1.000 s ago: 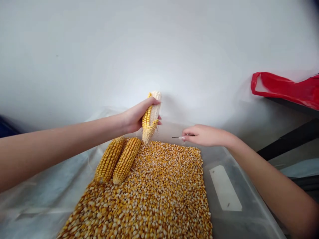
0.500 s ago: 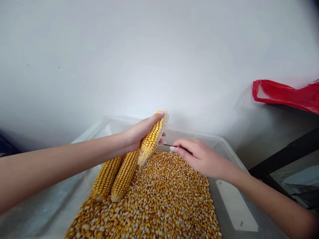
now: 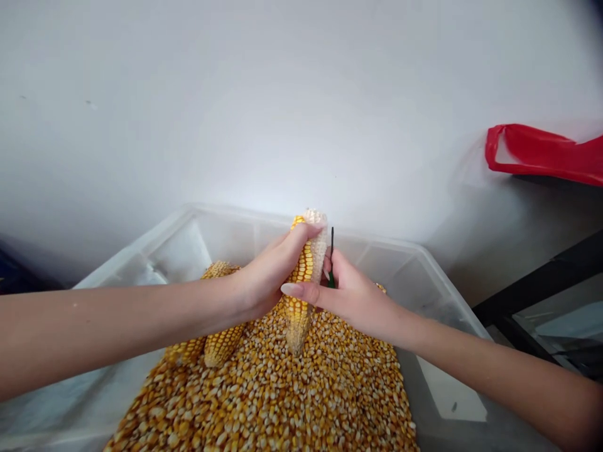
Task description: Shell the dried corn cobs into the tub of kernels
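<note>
An ear of corn stands nearly upright over the bin, gripped in my left hand. Its right side is bare pale cob, while yellow kernels cover the left. My right hand has its thumb laid across the front of the ear. Between that hand's fingers is a small screwdriver with a thin dark shaft pointing up and a green handle, mostly hidden. Loose corn kernels lie below both hands. Two more ears rest on them at the left, partly behind my left forearm.
A translucent plastic bin surrounds the kernels, its back rim close to a pale wall. At the right are a red plastic bag and a dark frame.
The ear has turned more upright, showing its bare side. My right hand has moved left onto the ear, and the screwdriver has swung from pointing left to pointing up.
</note>
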`<state>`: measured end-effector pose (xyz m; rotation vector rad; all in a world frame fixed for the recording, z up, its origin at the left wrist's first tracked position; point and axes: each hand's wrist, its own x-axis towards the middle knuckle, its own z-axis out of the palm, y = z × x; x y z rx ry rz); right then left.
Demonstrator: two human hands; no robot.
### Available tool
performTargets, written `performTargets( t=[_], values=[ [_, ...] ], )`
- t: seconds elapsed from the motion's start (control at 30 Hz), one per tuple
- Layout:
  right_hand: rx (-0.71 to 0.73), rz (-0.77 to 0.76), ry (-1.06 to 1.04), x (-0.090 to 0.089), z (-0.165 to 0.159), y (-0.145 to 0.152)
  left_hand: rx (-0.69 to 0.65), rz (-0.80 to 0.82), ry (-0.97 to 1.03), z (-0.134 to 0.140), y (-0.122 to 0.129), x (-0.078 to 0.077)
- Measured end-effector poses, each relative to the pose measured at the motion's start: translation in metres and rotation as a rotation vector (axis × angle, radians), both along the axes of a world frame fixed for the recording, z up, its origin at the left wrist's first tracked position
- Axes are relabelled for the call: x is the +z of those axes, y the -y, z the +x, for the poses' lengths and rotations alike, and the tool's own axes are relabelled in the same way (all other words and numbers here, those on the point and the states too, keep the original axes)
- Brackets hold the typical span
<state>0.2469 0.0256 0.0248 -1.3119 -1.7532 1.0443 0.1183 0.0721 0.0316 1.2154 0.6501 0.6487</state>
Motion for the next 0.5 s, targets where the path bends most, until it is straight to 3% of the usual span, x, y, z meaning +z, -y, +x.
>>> performTargets(
  t=[0.27, 0.5],
  values=[
    [-0.021, 0.031, 0.082, -0.005, 0.007, 0.009, -0.058, -0.053, -0.018, -0.002, 0.0, -0.01],
    [0.103, 0.052, 0.003, -0.012, 0.006, 0.015, -0.19, -0.184, -0.009, -0.007, -0.002, -0.015]
  ],
)
